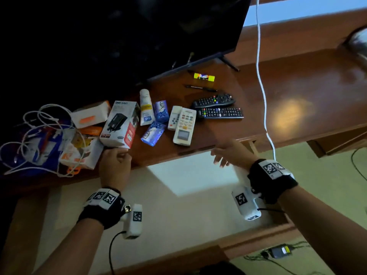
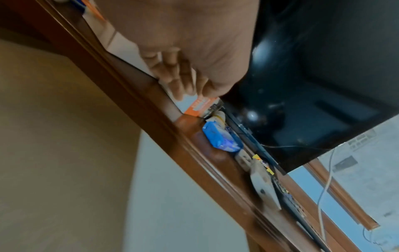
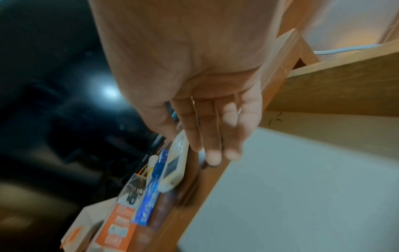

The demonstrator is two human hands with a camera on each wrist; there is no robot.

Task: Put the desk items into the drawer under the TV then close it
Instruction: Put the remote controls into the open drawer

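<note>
We're over a glossy dark-wood bench [image 1: 278, 92], with the drawer [image 1: 139, 205] pulled wide open below it, its pale flat lining bare. Our left hand [image 1: 115, 167] is at the bench's front edge, its grip curled against the near corner of a white-and-red cardboard box [image 1: 119, 124]; whether it truly clasps the box we cannot tell. Our right hand [image 1: 232, 153] floats above the drawer's far edge, fingers [image 3: 207, 129] straight and side by side, touching nothing.

From the box toward three o'clock lie a white squeeze tube [image 1: 146, 107], two shiny blue soap packets [image 1: 153, 133], two chunky white remotes [image 1: 184, 127] and two slim black remotes [image 1: 218, 108]. At twelve o'clock rest a black pen [image 1: 200, 88] and a yellow stick [image 1: 204, 77], beneath the dark TV [image 1: 139, 36]. At nine o'clock, white cables [image 1: 39, 135] tangle over more boxes.
</note>
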